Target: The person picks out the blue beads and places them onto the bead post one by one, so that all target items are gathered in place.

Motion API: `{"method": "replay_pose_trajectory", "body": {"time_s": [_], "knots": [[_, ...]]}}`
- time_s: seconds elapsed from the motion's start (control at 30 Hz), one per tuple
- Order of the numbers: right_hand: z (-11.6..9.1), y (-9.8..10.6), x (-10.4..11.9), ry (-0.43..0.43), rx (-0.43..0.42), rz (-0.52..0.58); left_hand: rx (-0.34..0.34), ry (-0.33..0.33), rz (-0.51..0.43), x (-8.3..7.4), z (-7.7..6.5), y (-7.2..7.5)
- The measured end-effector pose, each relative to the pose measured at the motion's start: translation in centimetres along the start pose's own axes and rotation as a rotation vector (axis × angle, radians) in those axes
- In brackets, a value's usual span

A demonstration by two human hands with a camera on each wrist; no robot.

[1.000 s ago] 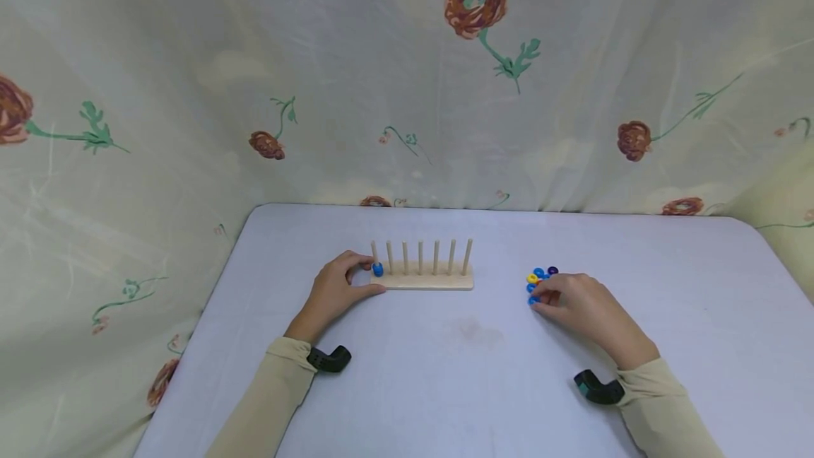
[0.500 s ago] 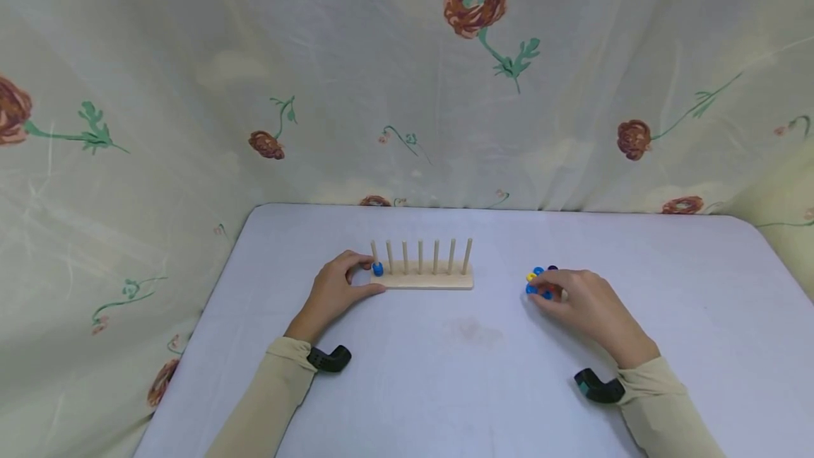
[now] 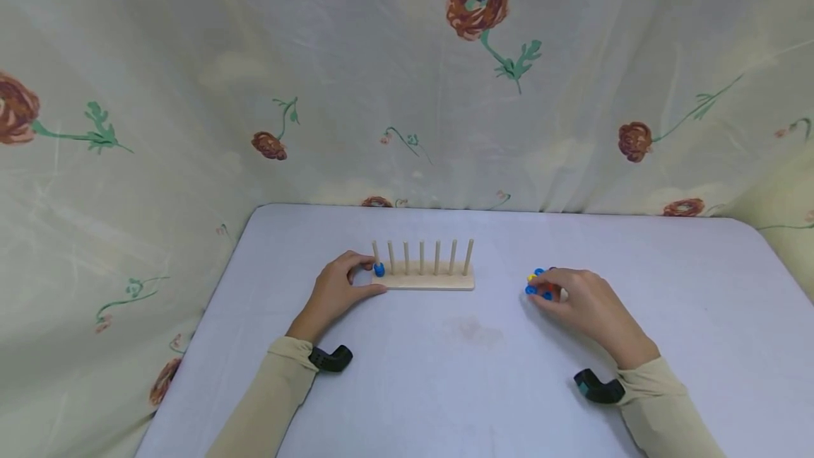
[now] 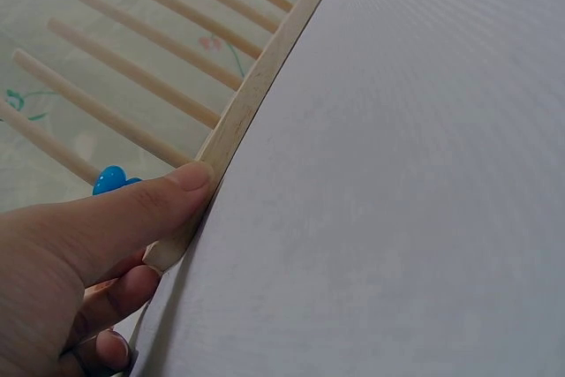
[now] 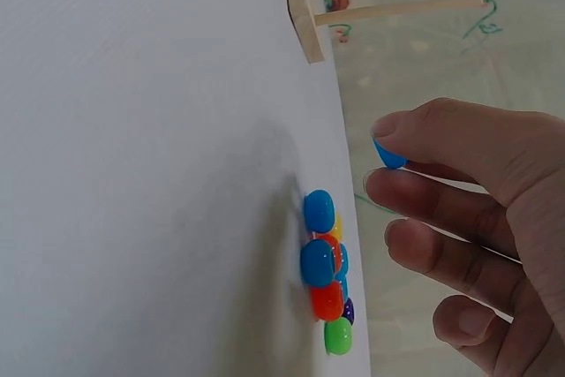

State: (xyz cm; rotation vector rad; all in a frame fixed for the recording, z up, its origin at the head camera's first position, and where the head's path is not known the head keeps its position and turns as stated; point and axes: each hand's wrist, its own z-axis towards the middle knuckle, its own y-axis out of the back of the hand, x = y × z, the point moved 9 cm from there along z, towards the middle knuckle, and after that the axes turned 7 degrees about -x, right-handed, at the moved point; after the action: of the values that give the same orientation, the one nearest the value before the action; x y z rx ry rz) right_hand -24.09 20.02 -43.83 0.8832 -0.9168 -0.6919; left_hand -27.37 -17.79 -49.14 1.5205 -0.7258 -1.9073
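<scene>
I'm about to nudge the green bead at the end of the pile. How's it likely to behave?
The green bead looks rounded, so it may well roll. Its glossy surface suggests it could slip under a fingertip. Being small next to the right hand, it's probably light, so a gentle push should do.

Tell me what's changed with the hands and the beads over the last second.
The right hand shifted slightly up in the head view, from where its fingers were at a blue bead on the near edge of the bead pile. A blue bead is now pinched clear of the table. The left hand still holds the left end of the wooden rack, which stayed put.
</scene>
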Motion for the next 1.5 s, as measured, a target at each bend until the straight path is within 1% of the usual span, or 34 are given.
{"method": "replay_pose_trajectory", "body": {"time_s": [0.13,0.23,0.4,0.57,0.87,1.2,1.5], "knots": [[0.2,0.4,0.4,0.026,-0.033,0.027,0.000,0.000,-0.001,0.0,0.0,0.0],[0.6,0.7,0.7,0.028,-0.047,0.042,0.000,-0.001,0.001,-0.1,0.1,0.0],[1.4,1.0,1.4,0.019,-0.040,0.044,0.005,0.003,0.002,0.0,0.1,0.0],[2.4,1.3,2.4,0.032,-0.044,0.050,0.011,0.013,0.000,0.2,0.1,-0.1],[4.1,1.8,4.6,0.075,-0.087,0.081,0.008,0.008,0.009,0.1,0.1,-0.1],[6.2,2.2,7.5,0.154,-0.162,0.176,0.002,0.003,0.008,0.2,0.1,-0.1],[8.2,2.4,10.3,0.170,-0.182,0.253,-0.007,0.003,-0.005,0.2,0.0,-0.2]]}}
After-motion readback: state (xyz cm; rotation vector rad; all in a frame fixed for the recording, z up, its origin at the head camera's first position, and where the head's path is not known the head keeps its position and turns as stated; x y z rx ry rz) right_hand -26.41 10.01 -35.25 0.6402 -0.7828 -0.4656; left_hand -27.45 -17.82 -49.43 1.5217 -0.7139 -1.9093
